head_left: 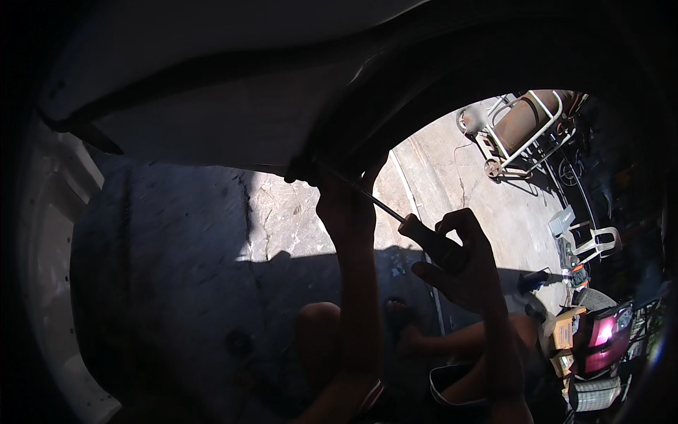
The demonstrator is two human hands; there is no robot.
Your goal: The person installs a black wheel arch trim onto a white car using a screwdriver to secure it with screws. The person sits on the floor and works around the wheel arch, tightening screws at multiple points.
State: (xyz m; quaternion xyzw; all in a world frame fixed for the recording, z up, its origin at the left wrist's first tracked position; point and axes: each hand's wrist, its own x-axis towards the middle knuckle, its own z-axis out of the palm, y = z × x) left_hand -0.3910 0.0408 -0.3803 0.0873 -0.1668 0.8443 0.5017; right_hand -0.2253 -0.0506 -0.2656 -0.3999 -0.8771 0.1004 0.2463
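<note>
The screwdriver (439,245) lies in the right hand (462,265), its thick, dark, rounded handle held between thumb and curled fingers. Its slim, straight metal shaft runs up and left from the grip toward the lower edge of a shadowed vehicle body panel (205,131). The left hand (346,212) is raised to that edge, up and left of the grip, beside the shaft; its fingers are lost in shadow, so I cannot tell whether they close on anything.

The work looks underway, tool in position, but the tip and any fastener are hidden; what is done or left cannot be judged. The panel appears attached.

Above the grip curves a dark, smooth wheel arch (417,74). Below and beyond it spreads rough, cracked concrete floor (286,212), part sunlit. Farther up and right stands a rusty brown cylinder (521,129) in a white tubular-framed cart (526,148); down and right, a cardboard box (563,332) sits beside a glossy magenta panel (606,343).
</note>
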